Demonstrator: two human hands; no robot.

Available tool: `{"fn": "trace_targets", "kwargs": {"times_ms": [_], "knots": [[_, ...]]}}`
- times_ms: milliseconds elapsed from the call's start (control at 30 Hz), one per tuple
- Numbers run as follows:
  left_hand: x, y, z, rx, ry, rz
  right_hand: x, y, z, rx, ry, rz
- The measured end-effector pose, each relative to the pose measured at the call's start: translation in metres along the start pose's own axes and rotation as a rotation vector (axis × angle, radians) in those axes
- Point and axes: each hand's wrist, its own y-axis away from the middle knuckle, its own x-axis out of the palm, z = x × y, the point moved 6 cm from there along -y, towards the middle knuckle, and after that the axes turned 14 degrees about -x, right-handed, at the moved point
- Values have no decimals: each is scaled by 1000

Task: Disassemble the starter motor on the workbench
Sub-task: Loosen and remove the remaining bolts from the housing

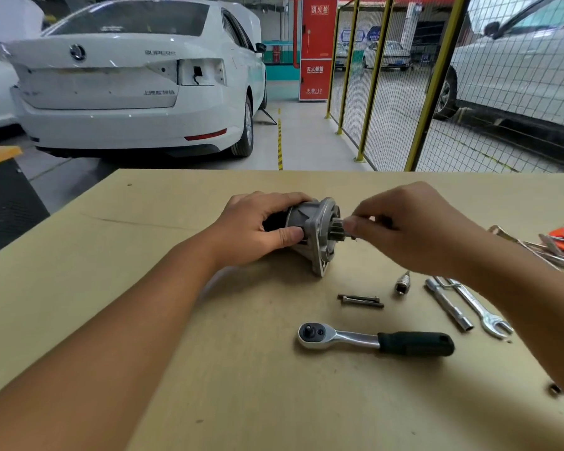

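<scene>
We are partway through taking the starter motor [310,232] apart. Two long bolts [360,301] already lie loose on the table [144,288], just in front of the motor, so we think the screws that hold the body together are out. A ratchet [375,339] with a black handle rests nearer to us, with no socket on it, and a small socket [402,284] lies by the bolts. The motor itself looks like it is in one piece, so pulling the parts away from each other is left to do. The motor lies on its side in the middle of the table. It has a dark round body at the left and a grey metal front piece with a flat rim at the right. A small toothed gear [340,228] sticks out of the front. Our left hand [258,227] wraps around the dark body, with the thumb pressed on the grey part, and holds it steady. Our right hand [401,226] pinches something at the gear end with its fingertips, but it is too small and blurry to tell what. More wrenches [469,304] lie off to the right.
</scene>
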Motion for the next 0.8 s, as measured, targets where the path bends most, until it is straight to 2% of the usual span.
{"fn": "trace_targets", "kwargs": {"times_ms": [133,300,433,600,667,800], "knots": [[2,1,2,5,13,-22,20,2,-2,57,-66,122],[1,1,7,-10,53,-6,18,3,0,67,-163,111],[1,0,14,-29,141,18,19,9,-8,116,-323,240],[0,1,14,-16,165,-9,33,4,-1,168,-375,153],[1,1,12,-9,172,-13,39,8,-5,270,-513,146],[1,1,12,-7,166,-16,49,19,-8,535,-940,118]]}}
